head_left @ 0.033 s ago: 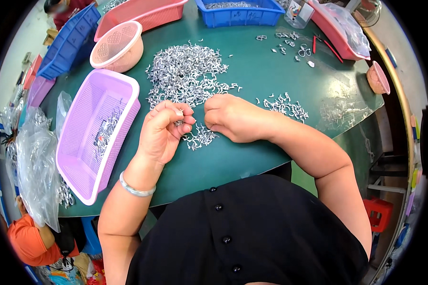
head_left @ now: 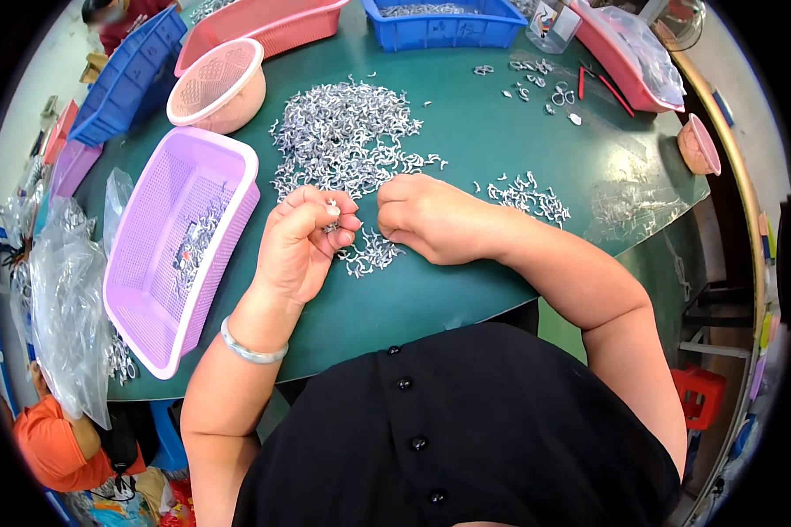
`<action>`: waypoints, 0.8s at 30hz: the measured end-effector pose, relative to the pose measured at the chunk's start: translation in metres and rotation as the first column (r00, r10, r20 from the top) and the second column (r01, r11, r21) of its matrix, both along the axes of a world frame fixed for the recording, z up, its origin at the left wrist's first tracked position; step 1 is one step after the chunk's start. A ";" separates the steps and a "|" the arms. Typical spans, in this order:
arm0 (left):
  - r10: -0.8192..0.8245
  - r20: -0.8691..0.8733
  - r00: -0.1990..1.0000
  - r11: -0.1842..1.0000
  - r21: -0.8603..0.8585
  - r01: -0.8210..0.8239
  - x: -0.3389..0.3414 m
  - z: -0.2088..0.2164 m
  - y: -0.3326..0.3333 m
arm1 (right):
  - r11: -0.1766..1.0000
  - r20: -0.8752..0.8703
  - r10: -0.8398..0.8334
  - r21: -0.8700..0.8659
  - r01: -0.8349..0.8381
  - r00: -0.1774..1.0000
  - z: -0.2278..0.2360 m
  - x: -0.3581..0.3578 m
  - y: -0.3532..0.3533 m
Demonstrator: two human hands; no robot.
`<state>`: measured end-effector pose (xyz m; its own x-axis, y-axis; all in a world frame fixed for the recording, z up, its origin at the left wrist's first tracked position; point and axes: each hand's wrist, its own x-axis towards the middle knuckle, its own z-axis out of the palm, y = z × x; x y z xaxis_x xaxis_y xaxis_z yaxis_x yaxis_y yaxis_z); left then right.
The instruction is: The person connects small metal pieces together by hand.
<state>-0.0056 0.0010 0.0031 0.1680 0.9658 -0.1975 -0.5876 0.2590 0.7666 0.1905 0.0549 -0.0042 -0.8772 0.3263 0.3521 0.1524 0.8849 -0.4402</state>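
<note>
My left hand (head_left: 306, 235) is closed, pinching a small curved grey-and-white piece (head_left: 332, 207) between thumb and fingertips. Opposite it, my right hand (head_left: 439, 218) is closed too, knuckles up; its fingertips point down and left, and whatever they hold is hidden. Beneath and between both hands lies a little cluster of the same curved pieces (head_left: 371, 255) on the green tabletop (head_left: 466, 123). Just beyond my hands spreads a large heap of these pieces (head_left: 347, 132). A smaller scatter (head_left: 532, 198) sits past my right wrist.
A purple perforated basket (head_left: 141, 325) holding some pieces stands on the left, with a pink round basket (head_left: 237, 101) behind it. Blue bin (head_left: 448, 33) and pink bins line the far edge. Red-handled pliers (head_left: 613, 93) lie far right. Someone in orange (head_left: 57, 448) is at lower left.
</note>
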 end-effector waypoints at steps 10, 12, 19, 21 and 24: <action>-0.042 -0.038 0.998 0.998 -0.039 0.040 0.004 0.002 -0.003 | 0.842 -0.194 -0.197 -0.535 0.064 0.961 0.010 0.002 -0.003; -0.059 -0.051 0.997 0.995 -0.079 0.055 0.006 0.003 -0.004 | 0.770 -0.224 -0.276 -0.634 0.075 0.935 0.011 0.001 -0.004; -0.167 -0.168 0.971 0.983 -0.097 0.153 0.014 0.007 -0.007 | 0.752 -0.277 -0.300 -0.658 0.048 0.913 0.012 0.000 -0.004; -0.199 -0.189 0.962 0.978 -0.106 0.182 0.015 0.008 -0.008 | 0.770 -0.324 -0.304 -0.637 0.030 0.896 0.011 -0.001 -0.004; -0.216 -0.158 0.964 0.974 -0.100 0.202 0.015 0.007 -0.008 | 0.783 -0.215 -0.263 -0.617 0.078 0.940 0.017 0.002 -0.007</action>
